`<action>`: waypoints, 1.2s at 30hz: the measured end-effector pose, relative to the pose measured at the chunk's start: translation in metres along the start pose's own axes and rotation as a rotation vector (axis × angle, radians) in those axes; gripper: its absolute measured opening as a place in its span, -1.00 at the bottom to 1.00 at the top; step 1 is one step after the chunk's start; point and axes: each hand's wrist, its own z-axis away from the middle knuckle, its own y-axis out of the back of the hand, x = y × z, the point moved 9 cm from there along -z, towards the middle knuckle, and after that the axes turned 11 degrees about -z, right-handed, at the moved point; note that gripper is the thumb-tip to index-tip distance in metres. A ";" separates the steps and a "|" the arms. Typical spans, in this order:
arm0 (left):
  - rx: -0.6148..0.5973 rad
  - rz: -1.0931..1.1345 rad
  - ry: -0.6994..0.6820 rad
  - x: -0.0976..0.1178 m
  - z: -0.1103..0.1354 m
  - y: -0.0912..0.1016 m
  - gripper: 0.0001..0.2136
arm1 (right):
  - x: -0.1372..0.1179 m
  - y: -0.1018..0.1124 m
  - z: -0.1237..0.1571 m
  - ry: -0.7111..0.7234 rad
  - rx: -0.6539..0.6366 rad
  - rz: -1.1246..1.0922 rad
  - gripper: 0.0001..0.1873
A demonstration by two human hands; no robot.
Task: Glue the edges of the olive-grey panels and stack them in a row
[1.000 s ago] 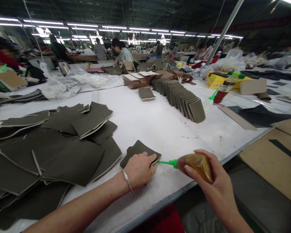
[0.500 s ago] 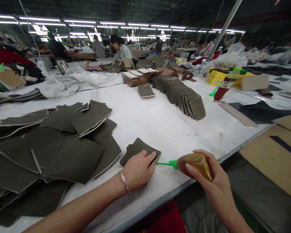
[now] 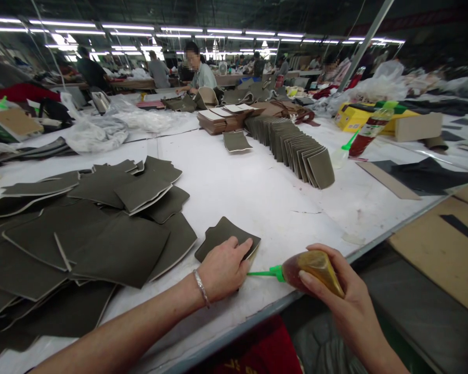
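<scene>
My left hand (image 3: 223,269), with a bracelet at the wrist, holds a dark olive leather-like piece (image 3: 224,235) near the table's front edge. Its index finger lies along the piece's right edge; where the other fingertips grip is partly hidden. My right hand (image 3: 345,291) is wrapped round a glue bottle (image 3: 310,269) of amber-brown liquid, tilted on its side. The bottle's thin green nozzle (image 3: 262,273) points left, its tip close to my left hand and just below the piece's right edge.
Loose dark pieces (image 3: 117,244) lie heaped at the left. A fanned row of similar pieces (image 3: 296,150) runs across the table (image 3: 257,192), with brown stacks (image 3: 220,122) behind. At right stand another bottle (image 3: 370,132) and a yellow box (image 3: 349,118). People work farther back.
The nozzle tip has shifted a little toward me and left along the piece's edge. The camera view has tilted slightly. Both hands keep their holds.
</scene>
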 end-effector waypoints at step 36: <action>-0.003 -0.011 -0.016 0.001 -0.005 -0.005 -0.51 | 0.009 0.010 -0.011 0.129 -0.030 0.020 -0.53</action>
